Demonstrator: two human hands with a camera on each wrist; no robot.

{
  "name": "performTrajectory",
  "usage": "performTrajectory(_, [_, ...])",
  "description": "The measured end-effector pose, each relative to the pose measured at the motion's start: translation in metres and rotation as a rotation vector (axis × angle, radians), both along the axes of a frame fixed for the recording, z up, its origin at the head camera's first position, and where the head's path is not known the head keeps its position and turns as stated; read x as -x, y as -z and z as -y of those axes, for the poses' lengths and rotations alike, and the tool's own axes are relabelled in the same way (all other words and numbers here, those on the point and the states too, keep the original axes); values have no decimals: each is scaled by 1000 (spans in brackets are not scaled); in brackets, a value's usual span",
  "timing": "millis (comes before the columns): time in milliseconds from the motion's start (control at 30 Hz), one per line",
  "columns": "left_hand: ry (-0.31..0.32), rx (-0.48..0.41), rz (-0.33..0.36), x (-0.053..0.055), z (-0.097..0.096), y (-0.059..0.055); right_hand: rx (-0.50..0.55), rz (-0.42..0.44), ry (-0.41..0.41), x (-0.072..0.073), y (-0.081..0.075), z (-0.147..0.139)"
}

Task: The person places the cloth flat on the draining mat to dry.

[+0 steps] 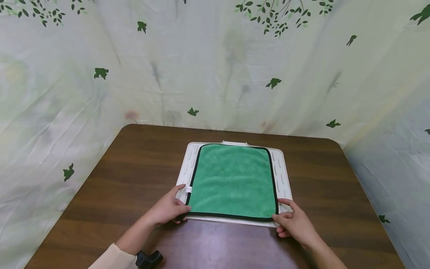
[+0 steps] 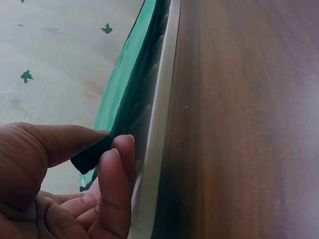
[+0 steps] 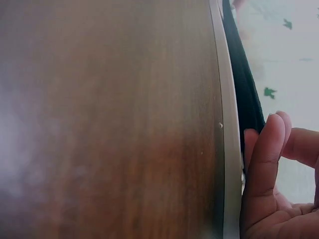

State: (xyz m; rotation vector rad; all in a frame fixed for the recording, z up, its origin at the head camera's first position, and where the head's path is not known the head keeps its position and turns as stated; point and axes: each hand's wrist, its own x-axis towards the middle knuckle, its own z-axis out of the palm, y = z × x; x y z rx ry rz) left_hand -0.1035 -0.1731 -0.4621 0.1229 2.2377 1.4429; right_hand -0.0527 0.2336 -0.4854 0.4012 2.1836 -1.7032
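A green cloth (image 1: pixel 235 181) with black edging lies spread over a white plastic tray (image 1: pixel 283 179) on the table. My left hand (image 1: pixel 169 207) pinches the cloth's near left corner between thumb and fingers. In the left wrist view that corner (image 2: pixel 92 157) folds over the fingertips, lifted above the tray's rim (image 2: pixel 159 104). At the near right corner my right hand (image 1: pixel 295 222) pinches the black edging, thumb on top. The right wrist view shows the dark edge (image 3: pixel 244 84) raised off the tray rim, ending at the fingertips. A small white label (image 1: pixel 189 189) sits on the cloth's left edge.
The brown wooden table (image 1: pixel 134 179) extends on both sides of the tray. Behind it and at the sides hangs a pale curtain (image 1: pixel 208 67) printed with green leaves and birds. A black wrist device (image 1: pixel 148 259) sits by the left sleeve (image 1: pixel 114 257).
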Motion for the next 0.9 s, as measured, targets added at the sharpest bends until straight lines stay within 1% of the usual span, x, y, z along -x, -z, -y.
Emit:
performTrajectory(167, [1, 9, 26, -5, 1, 0, -10, 2, 19, 0, 0, -2])
performTrajectory(300, [6, 19, 28, -6, 2, -1, -36, -33, 48, 1, -1, -3])
performTrajectory(400, [17, 51, 17, -7, 3, -2, -67, -60, 58, 0, -1, -4])
performTrajectory(533, [19, 115, -6, -6, 5, -2, -141, -83, 36, 0, -1, -4])
performTrajectory(667, [-2, 165, -45, -5, 5, 0, -239, -104, 14, 3, -3, -2])
performTrajectory(767, [-15, 183, -59, -5, 4, -1, -273, -106, 9, 5, -4, 0])
performTrajectory(900, [-14, 193, -56, -5, 4, -2, -297, -103, 3, 5, -6, 1])
